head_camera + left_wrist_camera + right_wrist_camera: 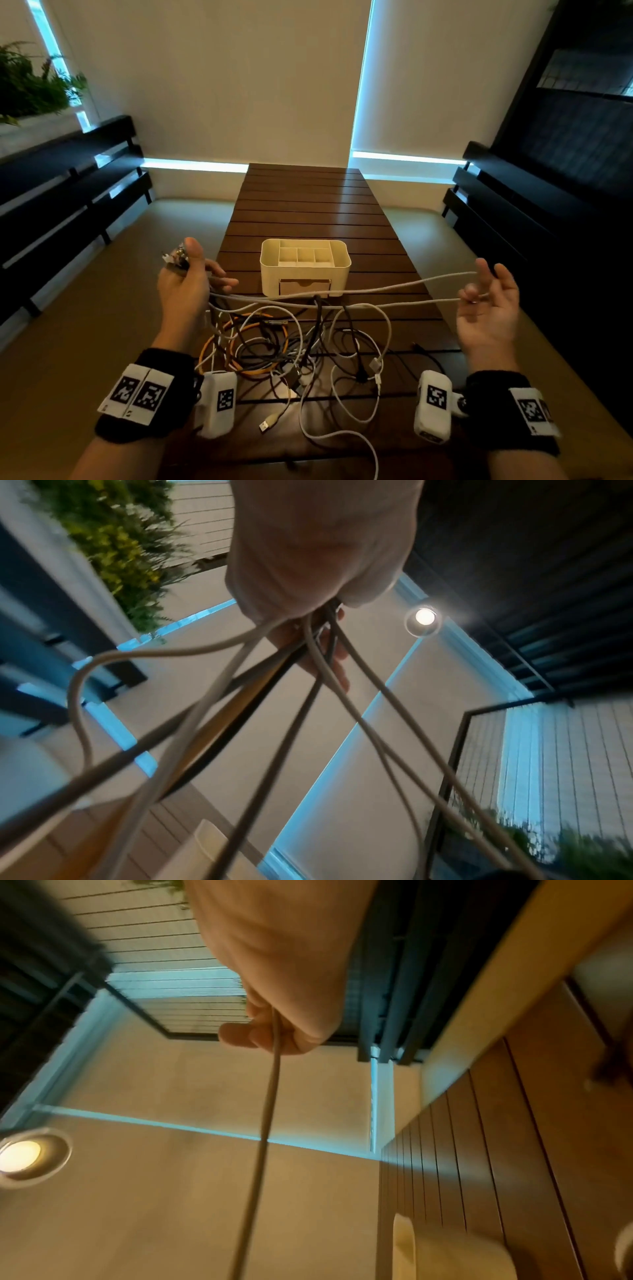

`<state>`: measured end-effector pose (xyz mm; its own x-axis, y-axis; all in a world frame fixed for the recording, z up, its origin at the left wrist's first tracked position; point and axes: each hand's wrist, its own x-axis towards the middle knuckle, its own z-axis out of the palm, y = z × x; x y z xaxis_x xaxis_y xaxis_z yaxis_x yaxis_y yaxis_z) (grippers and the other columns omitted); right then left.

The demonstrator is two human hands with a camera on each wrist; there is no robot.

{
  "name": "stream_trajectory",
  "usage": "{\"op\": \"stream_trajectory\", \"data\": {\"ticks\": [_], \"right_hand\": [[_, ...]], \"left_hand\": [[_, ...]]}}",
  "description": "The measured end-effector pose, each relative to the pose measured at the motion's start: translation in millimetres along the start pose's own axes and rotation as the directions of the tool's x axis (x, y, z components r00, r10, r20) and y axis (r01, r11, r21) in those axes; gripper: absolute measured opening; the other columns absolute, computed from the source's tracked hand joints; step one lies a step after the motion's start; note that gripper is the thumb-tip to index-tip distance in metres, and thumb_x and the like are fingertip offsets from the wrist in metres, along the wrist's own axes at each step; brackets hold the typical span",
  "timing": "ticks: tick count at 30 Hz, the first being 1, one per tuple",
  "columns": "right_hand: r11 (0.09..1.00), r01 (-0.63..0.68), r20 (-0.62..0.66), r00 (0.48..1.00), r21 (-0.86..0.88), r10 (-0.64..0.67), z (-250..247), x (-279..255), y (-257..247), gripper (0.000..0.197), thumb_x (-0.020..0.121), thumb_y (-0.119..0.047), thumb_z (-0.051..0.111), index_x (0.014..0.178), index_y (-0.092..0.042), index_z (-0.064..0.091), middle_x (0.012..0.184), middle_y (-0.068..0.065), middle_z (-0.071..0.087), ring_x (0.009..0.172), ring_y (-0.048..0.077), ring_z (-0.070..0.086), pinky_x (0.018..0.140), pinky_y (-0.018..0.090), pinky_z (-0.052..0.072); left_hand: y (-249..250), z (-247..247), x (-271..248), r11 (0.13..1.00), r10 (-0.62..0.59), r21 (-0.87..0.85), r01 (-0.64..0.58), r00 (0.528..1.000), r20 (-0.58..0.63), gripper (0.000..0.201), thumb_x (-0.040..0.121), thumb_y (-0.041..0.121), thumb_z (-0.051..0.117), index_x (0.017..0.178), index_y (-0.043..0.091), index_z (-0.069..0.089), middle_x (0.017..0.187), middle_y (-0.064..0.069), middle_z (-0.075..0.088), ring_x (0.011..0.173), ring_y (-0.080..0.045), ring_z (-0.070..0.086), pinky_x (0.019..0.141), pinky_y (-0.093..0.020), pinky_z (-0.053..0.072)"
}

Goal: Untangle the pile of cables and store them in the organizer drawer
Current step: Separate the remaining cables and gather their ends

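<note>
A tangled cable pile (pixel 291 349) of white, black, grey and orange cables lies on the brown slatted table (pixel 308 205), in front of a cream organizer (pixel 337 265). Its front drawer (pixel 305 287) is closed. My left hand (pixel 195 270) is raised at the left and grips a bundle of cable ends (pixel 175 257). In the left wrist view several cables (pixel 325 669) fan out of that hand (pixel 318 561). My right hand (pixel 479 291) is raised at the right and pinches a white cable (pixel 376 289). That cable stretches taut across to the left hand as two strands. The right wrist view shows the white cable (pixel 270 1096) between thumb and finger (pixel 274 1031).
Dark slatted benches (pixel 68 192) (pixel 534 212) run along both sides of the table. A loose USB plug (pixel 264 426) lies near the front edge, with white cable loops (pixel 342 435) beside it. Plants (pixel 30 85) stand at the far left.
</note>
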<state>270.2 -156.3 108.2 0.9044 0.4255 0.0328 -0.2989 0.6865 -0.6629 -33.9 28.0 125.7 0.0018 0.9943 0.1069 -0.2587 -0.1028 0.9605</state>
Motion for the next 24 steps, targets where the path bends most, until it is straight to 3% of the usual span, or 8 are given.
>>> {"op": "stream_trajectory", "data": {"ticks": [7, 11, 12, 14, 16, 18, 21, 24], "right_hand": [[0.979, 0.156, -0.015, 0.987, -0.133, -0.159, -0.9, -0.5, -5.3, 0.025, 0.090, -0.002, 0.050, 0.093, -0.026, 0.055, 0.101, -0.004, 0.064, 0.064, 0.002, 0.063, 0.062, 0.013, 0.048], [0.847, 0.066, 0.050, 0.998, -0.527, -0.046, -4.4, -4.8, 0.9, 0.050, 0.086, 0.012, 0.042, 0.116, -0.027, 0.042, 0.093, -0.002, 0.067, 0.091, 0.007, 0.061, 0.078, 0.023, 0.044], [0.708, -0.019, 0.039, 0.997, -0.706, 0.066, -4.7, -5.8, 6.3, 0.054, 0.086, 0.011, 0.044, 0.126, -0.025, 0.036, 0.098, 0.004, 0.066, 0.095, 0.013, 0.060, 0.082, 0.027, 0.044], [0.141, -0.112, -0.078, 0.970, -0.984, 0.231, -4.6, -6.7, 22.3, 0.068, 0.084, -0.004, 0.059, 0.139, -0.026, 0.024, 0.119, 0.013, 0.056, 0.111, 0.026, 0.052, 0.095, 0.044, 0.042], [-0.280, 0.026, -0.043, 0.970, -0.960, 0.238, 15.0, -19.9, 41.4, 0.076, 0.081, -0.022, 0.068, 0.142, -0.028, 0.023, 0.141, 0.010, 0.036, 0.128, 0.031, 0.037, 0.105, 0.051, 0.032], [-0.167, 0.283, 0.215, 0.917, -0.945, 0.337, 50.0, -42.9, 57.8, 0.065, 0.083, -0.028, 0.066, 0.139, -0.028, 0.032, 0.143, 0.003, 0.035, 0.131, 0.025, 0.035, 0.107, 0.047, 0.032], [0.267, 0.470, 0.521, 0.576, -0.841, 0.630, 110.9, -87.3, 77.9, 0.046, 0.089, -0.028, 0.059, 0.133, -0.020, 0.046, 0.130, 0.000, 0.054, 0.119, 0.015, 0.049, 0.101, 0.035, 0.041], [0.238, 0.606, 0.585, 0.473, -0.759, 0.659, 140.8, -105.8, 92.4, 0.028, 0.091, -0.027, 0.057, 0.116, -0.013, 0.057, 0.102, 0.007, 0.065, 0.090, 0.018, 0.059, 0.080, 0.033, 0.047]], "left_hand": [[-1.1, 0.9, -0.9, 0.999, -0.047, -0.027, 0.048, 0.999, 0.011, 0.046, 0.094, 0.051, 0.040, 0.065, 0.017, 0.050, 0.046, 0.005, 0.057, 0.040, -0.013, 0.055, 0.050, -0.029, 0.045], [9.8, 1.1, 4.5, 0.981, -0.065, -0.183, 0.069, 0.998, 0.027, 0.038, 0.096, 0.044, 0.044, 0.067, 0.019, 0.045, 0.049, 0.009, 0.052, 0.034, -0.004, 0.037, 0.038, -0.017, 0.029], [12.5, 1.9, 6.3, 0.976, -0.065, -0.207, 0.074, 0.997, 0.050, 0.036, 0.096, 0.043, 0.044, 0.068, 0.020, 0.044, 0.048, 0.009, 0.050, 0.033, -0.003, 0.034, 0.036, -0.016, 0.027], [14.0, 5.4, 6.7, 0.979, -0.055, -0.189, 0.080, 0.989, 0.137, 0.035, 0.094, 0.043, 0.044, 0.068, 0.020, 0.044, 0.047, 0.008, 0.048, 0.033, -0.003, 0.032, 0.036, -0.016, 0.024], [10.8, 11.7, 2.5, 0.992, -0.028, -0.113, 0.058, 0.967, 0.253, 0.036, 0.089, 0.048, 0.046, 0.067, 0.019, 0.043, 0.047, 0.008, 0.046, 0.036, -0.003, 0.033, 0.036, -0.015, 0.025], [6.4, 20.2, -4.1, 0.999, 0.000, -0.041, 0.015, 0.938, 0.348, 0.037, 0.085, 0.050, 0.046, 0.067, 0.018, 0.043, 0.047, 0.006, 0.045, 0.037, -0.004, 0.034, 0.037, -0.015, 0.027], [4.0, 33.8, -12.0, 1.000, 0.022, -0.008, -0.020, 0.896, 0.444, 0.039, 0.085, 0.052, 0.046, 0.065, 0.018, 0.045, 0.047, 0.007, 0.043, 0.038, -0.006, 0.033, 0.040, -0.018, 0.026], [6.9, 38.3, -14.5, 0.998, 0.058, 0.006, -0.067, 0.899, 0.434, 0.042, 0.085, 0.051, 0.046, 0.064, 0.015, 0.046, 0.048, 0.005, 0.045, 0.038, -0.008, 0.037, 0.041, -0.019, 0.030]]}}
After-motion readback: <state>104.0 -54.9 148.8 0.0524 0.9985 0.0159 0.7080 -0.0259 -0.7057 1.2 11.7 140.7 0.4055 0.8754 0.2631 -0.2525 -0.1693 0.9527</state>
